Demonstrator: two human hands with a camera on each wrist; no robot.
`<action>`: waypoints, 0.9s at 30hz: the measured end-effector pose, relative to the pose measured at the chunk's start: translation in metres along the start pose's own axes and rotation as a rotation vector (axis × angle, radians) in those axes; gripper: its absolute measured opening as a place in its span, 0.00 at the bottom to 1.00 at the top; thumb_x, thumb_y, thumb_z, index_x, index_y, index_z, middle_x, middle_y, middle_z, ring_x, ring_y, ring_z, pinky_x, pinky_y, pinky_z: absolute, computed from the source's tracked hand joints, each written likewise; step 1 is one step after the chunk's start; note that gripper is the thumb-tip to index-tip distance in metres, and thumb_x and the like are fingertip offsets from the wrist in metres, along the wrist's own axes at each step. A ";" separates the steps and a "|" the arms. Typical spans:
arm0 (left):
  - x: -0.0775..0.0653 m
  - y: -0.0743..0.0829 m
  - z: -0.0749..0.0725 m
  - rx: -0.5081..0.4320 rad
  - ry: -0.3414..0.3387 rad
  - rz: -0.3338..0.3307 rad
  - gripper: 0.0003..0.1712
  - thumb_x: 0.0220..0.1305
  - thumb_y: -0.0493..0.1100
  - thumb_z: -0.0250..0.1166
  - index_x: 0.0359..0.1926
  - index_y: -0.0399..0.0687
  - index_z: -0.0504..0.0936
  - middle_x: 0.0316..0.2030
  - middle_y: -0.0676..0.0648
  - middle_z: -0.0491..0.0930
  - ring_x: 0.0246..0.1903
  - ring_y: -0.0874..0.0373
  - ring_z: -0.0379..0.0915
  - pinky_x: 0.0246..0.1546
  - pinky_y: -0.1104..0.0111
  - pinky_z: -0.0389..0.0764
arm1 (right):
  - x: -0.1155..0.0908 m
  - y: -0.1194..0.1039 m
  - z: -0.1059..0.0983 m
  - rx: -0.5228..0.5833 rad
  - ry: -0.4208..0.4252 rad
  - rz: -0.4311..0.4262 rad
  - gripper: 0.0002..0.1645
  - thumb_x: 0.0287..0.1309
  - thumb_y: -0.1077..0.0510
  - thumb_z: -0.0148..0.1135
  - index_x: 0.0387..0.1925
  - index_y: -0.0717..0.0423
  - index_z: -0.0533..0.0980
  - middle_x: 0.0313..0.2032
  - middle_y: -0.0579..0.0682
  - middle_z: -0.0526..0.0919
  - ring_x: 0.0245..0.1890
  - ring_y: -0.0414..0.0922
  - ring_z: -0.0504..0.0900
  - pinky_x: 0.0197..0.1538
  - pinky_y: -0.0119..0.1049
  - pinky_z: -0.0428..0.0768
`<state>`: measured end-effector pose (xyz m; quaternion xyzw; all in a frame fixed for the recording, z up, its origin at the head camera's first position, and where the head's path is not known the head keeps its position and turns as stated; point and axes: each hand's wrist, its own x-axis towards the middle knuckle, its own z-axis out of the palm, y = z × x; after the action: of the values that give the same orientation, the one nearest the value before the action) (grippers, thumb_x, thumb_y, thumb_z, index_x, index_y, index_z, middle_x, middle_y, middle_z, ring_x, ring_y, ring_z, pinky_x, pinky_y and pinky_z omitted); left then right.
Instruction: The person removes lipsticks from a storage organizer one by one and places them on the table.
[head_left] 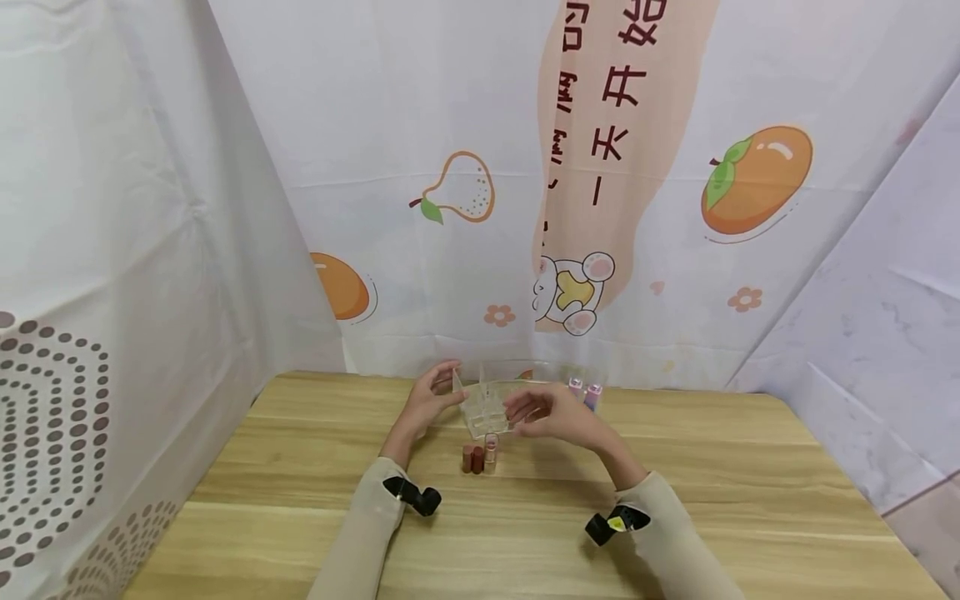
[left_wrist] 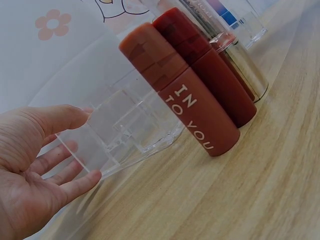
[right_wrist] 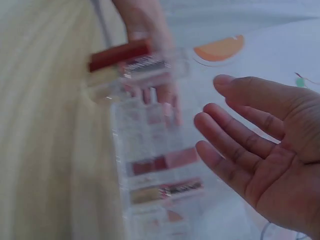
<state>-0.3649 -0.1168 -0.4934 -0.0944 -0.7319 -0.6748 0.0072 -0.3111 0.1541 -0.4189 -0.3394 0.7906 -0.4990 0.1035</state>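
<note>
A clear plastic organizer (head_left: 487, 412) with compartments stands near the table's back edge. At its left end my left hand (head_left: 431, 402) grips the side wall between thumb and fingers, some fingers showing through the plastic in the left wrist view. My right hand (head_left: 555, 414) hovers by the organizer, holding nothing, its fingers loosely bent. In front stand a brown lip gloss tube (left_wrist: 182, 92) lettered "IN TO YOU", a dark red lip gloss tube (left_wrist: 210, 70) and a clear-topped tube with a gold base (left_wrist: 245, 70). The right wrist view is blurred.
Two pink-and-blue tubes (head_left: 592, 396) stand at the organizer's right end. A printed white curtain (head_left: 420, 275) hangs right behind the wooden table (head_left: 720, 467). Black wrist cameras (head_left: 412, 496) sit on both sleeves.
</note>
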 end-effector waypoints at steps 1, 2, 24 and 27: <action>0.000 0.000 0.000 0.003 -0.001 0.000 0.36 0.61 0.30 0.71 0.70 0.41 0.72 0.66 0.33 0.73 0.68 0.37 0.68 0.60 0.58 0.79 | -0.001 -0.001 -0.003 0.012 0.025 -0.009 0.21 0.58 0.68 0.71 0.53 0.66 0.80 0.47 0.69 0.85 0.47 0.59 0.86 0.48 0.34 0.86; 0.000 0.000 -0.001 0.004 -0.003 -0.002 0.36 0.61 0.30 0.71 0.70 0.41 0.72 0.66 0.34 0.73 0.68 0.37 0.68 0.61 0.57 0.79 | -0.001 -0.001 -0.006 0.024 0.051 -0.015 0.21 0.58 0.68 0.71 0.53 0.66 0.80 0.47 0.69 0.85 0.46 0.59 0.86 0.48 0.34 0.86; 0.002 -0.002 -0.002 0.016 -0.010 -0.006 0.36 0.62 0.32 0.71 0.70 0.42 0.72 0.67 0.34 0.72 0.69 0.37 0.67 0.61 0.56 0.79 | -0.012 0.034 -0.018 0.004 0.292 -0.040 0.28 0.60 0.70 0.69 0.62 0.67 0.75 0.59 0.64 0.81 0.60 0.66 0.79 0.64 0.61 0.75; 0.002 -0.003 -0.001 0.016 -0.006 -0.011 0.36 0.62 0.32 0.71 0.70 0.43 0.72 0.67 0.34 0.73 0.69 0.38 0.67 0.61 0.57 0.79 | -0.012 0.035 -0.016 -0.019 0.299 -0.022 0.30 0.58 0.71 0.69 0.63 0.66 0.75 0.60 0.65 0.81 0.61 0.65 0.79 0.64 0.60 0.76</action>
<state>-0.3675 -0.1182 -0.4957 -0.0922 -0.7378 -0.6687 0.0022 -0.3258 0.1830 -0.4434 -0.2708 0.7981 -0.5377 -0.0240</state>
